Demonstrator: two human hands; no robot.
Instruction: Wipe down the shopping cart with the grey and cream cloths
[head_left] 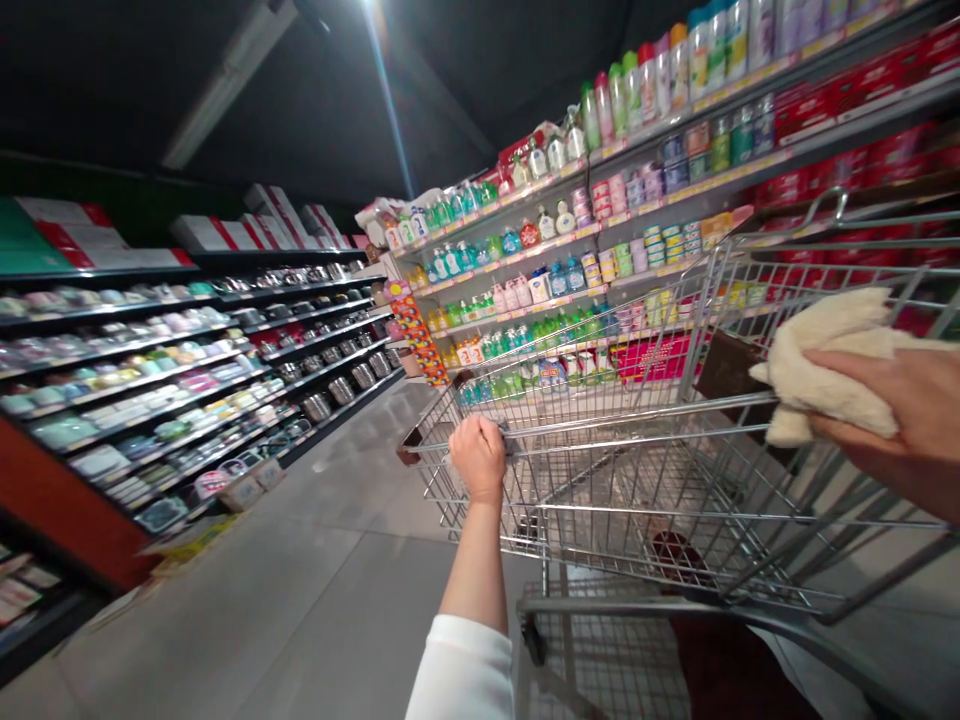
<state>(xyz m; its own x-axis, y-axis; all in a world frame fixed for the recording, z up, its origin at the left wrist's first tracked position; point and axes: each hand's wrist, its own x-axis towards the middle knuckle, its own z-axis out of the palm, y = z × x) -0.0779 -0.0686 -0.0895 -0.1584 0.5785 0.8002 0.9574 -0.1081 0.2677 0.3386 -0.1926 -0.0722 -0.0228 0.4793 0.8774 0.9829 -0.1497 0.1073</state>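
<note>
A metal shopping cart point(615, 500) stands side-on before me, its wire basket tilted in the view. My left hand point(478, 455) is closed around the top rail near the cart's far left end. At the right, my right hand point(892, 410) grips a cream-coloured cloth point(814, 360), bunched up and pressed against the cart's upper rail. Part of the cloth sticks out above and below my fingers. A brown plastic panel point(731, 375) shows beside the cloth, inside the basket frame. Through the wires, the basket's bottom shows bare mesh.
Shelves of bottles and tubs point(555, 260) rise behind the cart. On the left, another shelf point(225, 340) holds bowls and metal pots. Grey tiled floor point(322, 600) runs between them. A cart wheel point(532, 640) rests low in front. Dark red fabric point(727, 670) shows beneath the cart.
</note>
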